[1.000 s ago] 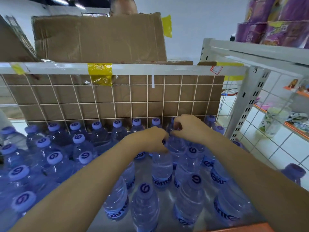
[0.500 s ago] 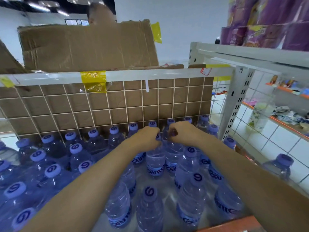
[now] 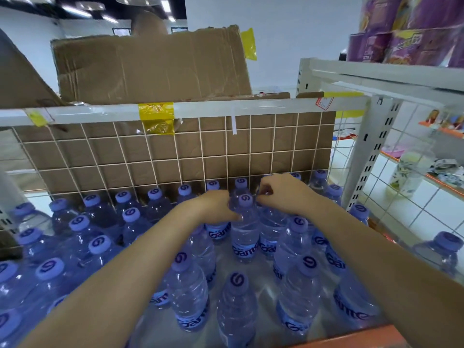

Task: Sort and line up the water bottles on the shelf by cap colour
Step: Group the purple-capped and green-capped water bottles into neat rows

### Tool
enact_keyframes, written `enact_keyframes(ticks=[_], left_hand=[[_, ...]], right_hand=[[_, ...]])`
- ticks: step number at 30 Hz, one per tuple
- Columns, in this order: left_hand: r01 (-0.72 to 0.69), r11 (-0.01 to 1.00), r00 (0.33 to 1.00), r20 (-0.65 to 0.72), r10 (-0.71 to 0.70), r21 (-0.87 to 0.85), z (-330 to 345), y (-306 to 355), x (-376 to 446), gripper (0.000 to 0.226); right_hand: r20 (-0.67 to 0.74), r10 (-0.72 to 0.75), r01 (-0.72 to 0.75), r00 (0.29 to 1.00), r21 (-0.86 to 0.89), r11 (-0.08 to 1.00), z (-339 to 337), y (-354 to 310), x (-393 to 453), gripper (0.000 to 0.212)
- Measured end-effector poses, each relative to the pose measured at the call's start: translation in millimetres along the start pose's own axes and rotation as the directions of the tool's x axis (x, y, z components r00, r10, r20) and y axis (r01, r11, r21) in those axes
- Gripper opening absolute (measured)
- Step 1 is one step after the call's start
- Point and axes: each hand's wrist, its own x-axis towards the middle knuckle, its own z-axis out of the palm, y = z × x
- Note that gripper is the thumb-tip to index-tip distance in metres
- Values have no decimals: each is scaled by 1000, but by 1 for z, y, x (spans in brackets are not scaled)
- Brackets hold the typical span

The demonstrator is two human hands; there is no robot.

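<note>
Water bottles crowd the shelf; left hand grips one's shoulder, right hand seemingly pinches a neighbour's cap, so a careless tug could topple the adjacent ones.

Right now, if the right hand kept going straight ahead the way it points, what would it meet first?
The right hand points forward-left at the shelf's back. First would likely be the purple-capped bottles in the back row, then the white wire grid backed by cardboard. Depth is uncertain.
</note>
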Motion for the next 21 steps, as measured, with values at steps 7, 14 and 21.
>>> enact_keyframes(ticks=[7,14,21], left_hand=[[143,977,987,51,-153,158,-30,-37,-45,37],[284,943,950,79,-301,175,-47,-78,-81,37],[262,944,936,187,-300,202,-28,-88,-91,31]], right_hand=[[85,-188,173,978,156,972,14,-56,9,27],[257,-304,264,917,180,948,36,-104,10,42],[230,-281,257,932,129,958,55,-115,21,41]])
